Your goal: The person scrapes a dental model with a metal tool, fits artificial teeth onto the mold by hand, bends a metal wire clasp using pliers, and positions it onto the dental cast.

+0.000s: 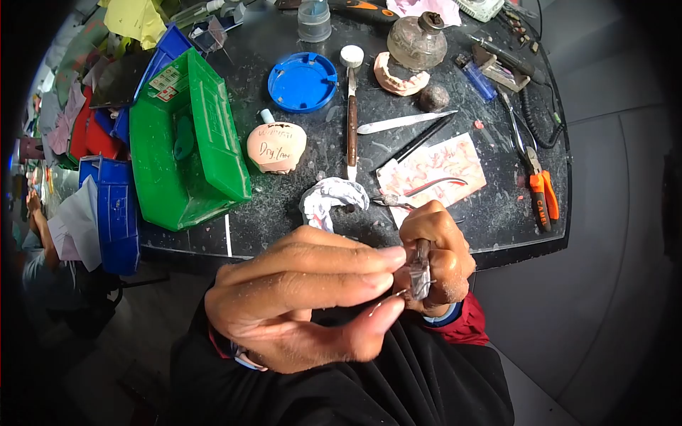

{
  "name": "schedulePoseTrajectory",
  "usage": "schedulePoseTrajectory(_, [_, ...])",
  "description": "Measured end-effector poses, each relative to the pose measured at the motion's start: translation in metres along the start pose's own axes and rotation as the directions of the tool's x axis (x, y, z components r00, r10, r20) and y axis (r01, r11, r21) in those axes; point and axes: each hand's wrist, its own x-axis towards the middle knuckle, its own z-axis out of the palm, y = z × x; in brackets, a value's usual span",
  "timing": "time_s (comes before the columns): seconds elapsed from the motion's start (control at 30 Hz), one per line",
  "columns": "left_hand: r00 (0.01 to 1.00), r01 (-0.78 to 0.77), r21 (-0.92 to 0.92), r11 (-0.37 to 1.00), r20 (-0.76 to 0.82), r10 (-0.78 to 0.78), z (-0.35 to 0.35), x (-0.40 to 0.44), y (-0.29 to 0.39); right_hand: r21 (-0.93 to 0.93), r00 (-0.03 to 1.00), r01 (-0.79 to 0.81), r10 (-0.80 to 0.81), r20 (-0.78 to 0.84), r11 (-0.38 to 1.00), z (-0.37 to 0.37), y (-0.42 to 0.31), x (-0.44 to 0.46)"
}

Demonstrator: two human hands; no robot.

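Observation:
My right hand is wrapped round a pair of pliers; their metal jaws point up toward me, and most of the handles are hidden in the fist. A short thin wire runs from the jaws to my left hand, which pinches it between thumb and fingertips. Beyond the hands, on the dark bench, lies a horseshoe-shaped grey-and-white dental cast. Behind my right hand, a second pair of pliers rests partly on a pink-patterned card.
A green bin and blue bins stand left. On the bench are a pink marked model, blue lid, brown-handled spatula, glass burner, pink dental cast and orange-handled pliers. Another person's arm shows far left.

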Motion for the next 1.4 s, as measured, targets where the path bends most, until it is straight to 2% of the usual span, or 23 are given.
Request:
schedulePoseTrajectory(0.07, [1.0, -0.011, 0.019, 1.0, 0.01, 0.011, -0.001, 0.001, 0.0, -0.05, 1.0, -0.02, 0.021, 0.013, 0.999, 0.001, -0.003, 0.001])
schedulePoseTrajectory(0.17, [0.999, 0.012, 0.054, 0.998, 0.029, -0.014, -0.004, 0.002, 0.005, -0.02, 0.999, -0.025, 0.026, 0.026, 0.999, 0.002, -0.004, 0.006])
schedulePoseTrajectory(0.2, [0.998, 0.034, 0.041, 0.999, 0.042, -0.036, -0.005, 0.003, 0.007, -0.022, 0.995, -0.063, 0.065, 0.077, 0.998, -0.001, -0.006, 0.009])
schedulePoseTrajectory(0.37, [0.987, 0.149, -0.049, 0.988, 0.069, -0.145, -0.01, 0.002, 0.011, -0.028, 0.989, -0.114, 0.116, 0.096, 0.993, 0.0, -0.006, 0.005])
schedulePoseTrajectory(0.7, [0.99, 0.136, 0.07, 0.988, 0.03, -0.138, -0.008, 0.002, 0.011, -0.048, 0.991, -0.09, 0.094, 0.09, 0.995, 0.0, -0.005, 0.008])
schedulePoseTrajectory(0.8, [0.991, 0.132, 0.103, 0.986, 0.011, -0.134, -0.007, 0.001, 0.011, -0.016, 0.995, -0.077, 0.078, 0.06, 0.997, 0.003, -0.003, 0.004])
schedulePoseTrajectory(0.9, [0.989, 0.141, 0.134, 0.981, 0.015, -0.144, -0.007, 0.0, 0.013, 0.042, 0.993, -0.068, 0.064, 0.101, 0.997, 0.0, 0.001, 0.003])
schedulePoseTrajectory(1.0, [0.991, 0.129, 0.119, 0.985, 0.026, -0.133, -0.009, 0.0, 0.013, 0.164, 0.975, -0.128, 0.094, 0.202, 0.978, -0.006, 0.002, 0.005])
schedulePoseTrajectory(1.1, [0.991, 0.127, 0.058, 0.99, 0.039, -0.129, -0.012, 0.001, 0.008, 0.221, 0.963, -0.182, 0.128, 0.238, 0.958, -0.008, 0.003, 0.007])
schedulePoseTrajectory(1.17, [0.989, 0.14, 0.013, 0.99, 0.046, -0.141, -0.014, 0.002, 0.004, 0.162, 0.946, -0.214, 0.163, 0.279, 0.963, -0.011, 0.001, 0.008])
schedulePoseTrajectory(1.2, [0.986, 0.159, -0.021, 0.987, -0.047, -0.16, -0.01, 0.0, 0.002, 0.128, 0.946, -0.21, 0.168, 0.276, 0.969, -0.01, 0.0, 0.009])
schedulePoseTrajectory(1.27, [0.983, 0.176, 0.002, 0.984, -0.059, -0.176, -0.009, 0.0, 0.002, 0.046, 0.925, -0.244, 0.218, 0.309, 0.969, -0.013, -0.005, 0.011])
schedulePoseTrajectory(1.4, [0.974, 0.226, 0.088, 0.97, -0.038, -0.224, -0.01, 0.003, 0.01, -0.063, 0.941, -0.177, 0.187, 0.281, 0.982, -0.011, -0.006, 0.012])
